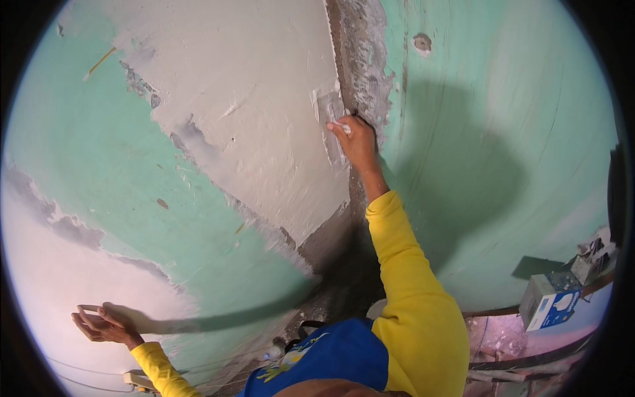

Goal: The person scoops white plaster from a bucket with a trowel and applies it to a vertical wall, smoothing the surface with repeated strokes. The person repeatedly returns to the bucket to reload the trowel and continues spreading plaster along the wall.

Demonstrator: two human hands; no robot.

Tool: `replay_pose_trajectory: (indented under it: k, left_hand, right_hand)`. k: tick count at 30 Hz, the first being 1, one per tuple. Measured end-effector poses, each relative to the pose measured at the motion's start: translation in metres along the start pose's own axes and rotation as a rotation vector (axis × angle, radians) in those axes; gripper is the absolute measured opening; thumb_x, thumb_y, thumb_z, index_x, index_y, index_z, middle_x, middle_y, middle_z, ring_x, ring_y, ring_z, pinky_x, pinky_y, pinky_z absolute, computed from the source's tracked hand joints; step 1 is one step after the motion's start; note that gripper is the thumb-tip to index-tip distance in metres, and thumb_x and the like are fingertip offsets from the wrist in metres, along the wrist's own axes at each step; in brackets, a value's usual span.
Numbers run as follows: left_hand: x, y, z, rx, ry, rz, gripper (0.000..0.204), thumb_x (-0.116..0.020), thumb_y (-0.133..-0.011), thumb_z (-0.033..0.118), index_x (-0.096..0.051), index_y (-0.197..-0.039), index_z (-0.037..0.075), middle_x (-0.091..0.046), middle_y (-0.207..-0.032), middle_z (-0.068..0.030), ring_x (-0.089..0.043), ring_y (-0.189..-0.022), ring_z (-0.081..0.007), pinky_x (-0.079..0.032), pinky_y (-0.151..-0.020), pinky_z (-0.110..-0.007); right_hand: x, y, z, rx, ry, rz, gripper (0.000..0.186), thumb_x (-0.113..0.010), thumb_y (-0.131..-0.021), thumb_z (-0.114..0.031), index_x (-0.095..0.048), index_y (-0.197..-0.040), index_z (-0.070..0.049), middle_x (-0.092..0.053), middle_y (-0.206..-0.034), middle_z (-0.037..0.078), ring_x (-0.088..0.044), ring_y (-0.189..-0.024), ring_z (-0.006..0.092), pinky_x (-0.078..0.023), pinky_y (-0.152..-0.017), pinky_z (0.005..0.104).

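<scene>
My right hand [357,142] is wrapped around the pale handle of a flat plastering trowel [331,109]. Its grey blade lies against the white plaster [264,132], right beside the rough corner seam where two walls meet. Wet-looking smears and ridges show around the blade. At the lower left, my left hand [102,325] holds nothing; its fingers are apart and slightly bent, close to a whitish stretch of wall. Whether it touches the wall I cannot tell.
Green painted wall [476,165] spans the right, with a small hole [422,44]. Below it a blue and white box [552,301] with a bulb picture sits on a ledge beside crumpled scraps [592,259]. Thin cables and a beige fixture [137,380] are at the lower left.
</scene>
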State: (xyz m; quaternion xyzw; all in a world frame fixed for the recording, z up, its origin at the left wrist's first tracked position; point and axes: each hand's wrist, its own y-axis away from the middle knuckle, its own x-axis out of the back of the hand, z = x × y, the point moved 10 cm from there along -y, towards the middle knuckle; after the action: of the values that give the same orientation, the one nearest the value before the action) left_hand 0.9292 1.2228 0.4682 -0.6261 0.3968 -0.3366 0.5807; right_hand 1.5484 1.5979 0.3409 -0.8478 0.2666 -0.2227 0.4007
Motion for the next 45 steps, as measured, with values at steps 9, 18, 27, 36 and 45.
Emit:
replay_pose_trajectory:
  k: [9,18,27,36,45]
  left_hand:
    - [0.003,0.000,0.000,-0.007,0.058,0.002,0.062,-0.043,-0.103,0.057,-0.054,-0.143,0.012,-0.039,-0.154,-0.0110,-0.032,-0.142,-0.0265,-0.024,-0.115,-0.045]
    - [0.002,-0.001,-0.005,-0.007,0.104,0.000,0.053,-0.045,-0.105,0.046,-0.049,-0.147,0.014,-0.039,-0.156,-0.0123,-0.031,-0.146,-0.0270,-0.021,-0.117,-0.044]
    - [0.006,-0.004,0.005,0.008,0.149,-0.020,0.051,-0.040,-0.107,0.043,-0.048,-0.148,0.012,-0.036,-0.156,-0.0127,-0.030,-0.147,-0.0269,-0.023,-0.117,-0.042]
    - [0.007,-0.002,0.004,0.003,0.147,-0.026,0.047,-0.038,-0.109,0.037,-0.048,-0.149,0.013,-0.035,-0.158,-0.0114,-0.032,-0.147,-0.0269,-0.026,-0.116,-0.041]
    - [0.009,-0.007,0.005,-0.019,0.149,-0.001,0.048,-0.037,-0.109,0.038,-0.048,-0.149,0.013,-0.038,-0.157,-0.0105,-0.033,-0.146,-0.0253,-0.024,-0.116,-0.039]
  right_hand:
    - [-0.081,0.268,0.107,-0.910,-0.568,0.147,0.026,-0.077,-0.090,-0.025,-0.064,-0.094,-0.003,-0.064,-0.077,0.007,-0.062,-0.057,0.0204,-0.052,-0.052,0.0361]
    - [-0.099,0.185,0.051,-1.086,-1.101,0.334,0.019,-0.066,-0.099,-0.019,-0.056,-0.104,-0.004,-0.055,-0.079,0.006,-0.058,-0.058,0.0186,-0.054,-0.051,0.0359]
    - [-0.044,-0.040,-0.087,-0.681,-1.018,0.167,0.021,-0.065,-0.099,-0.018,-0.056,-0.102,0.000,-0.057,-0.076,0.008,-0.060,-0.056,0.0197,-0.054,-0.049,0.0373]
    - [-0.009,-0.191,-0.273,-0.202,-0.897,-0.090,0.024,-0.068,-0.097,-0.020,-0.059,-0.103,0.001,-0.061,-0.081,0.010,-0.063,-0.058,0.0193,-0.055,-0.050,0.0360]
    - [0.040,-0.120,-0.150,-0.149,-0.602,0.112,0.018,-0.073,-0.094,-0.018,-0.065,-0.095,-0.002,-0.066,-0.075,0.007,-0.059,-0.053,0.0118,-0.049,-0.052,0.0271]
